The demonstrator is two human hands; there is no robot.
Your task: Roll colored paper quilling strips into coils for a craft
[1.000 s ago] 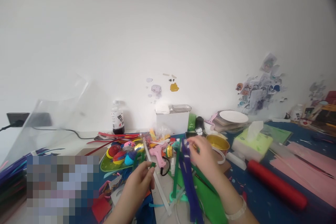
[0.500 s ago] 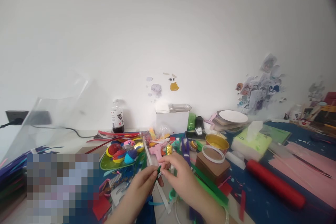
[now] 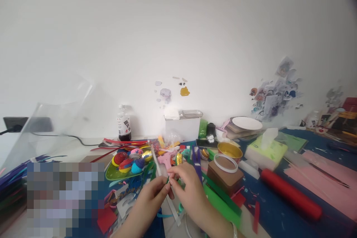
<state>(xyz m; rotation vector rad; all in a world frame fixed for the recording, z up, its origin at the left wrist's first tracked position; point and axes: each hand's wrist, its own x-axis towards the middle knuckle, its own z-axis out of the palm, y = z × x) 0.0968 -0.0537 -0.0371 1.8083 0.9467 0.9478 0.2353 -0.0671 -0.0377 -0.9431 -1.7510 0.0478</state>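
- Fingertips together, the left hand pinches a small green piece between both hands; whether the right hand grips it, I can't tell.
- Colourful rounded ornaments beyond the left hand look finished; the green piece doesn't.

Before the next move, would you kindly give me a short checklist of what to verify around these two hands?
1. Green piece in the left hand: ok, a sliver shows at its fingertips.
2. Right hand gripping it too: cannot tell, its fingers hide the contact.
3. Free space around the hands: not ok, the white strip and green sheet lie close by.
4. Pink glue gun cool: cannot tell, nothing shows its heat.
5. Bottle upright: ok, it stands by the wall.
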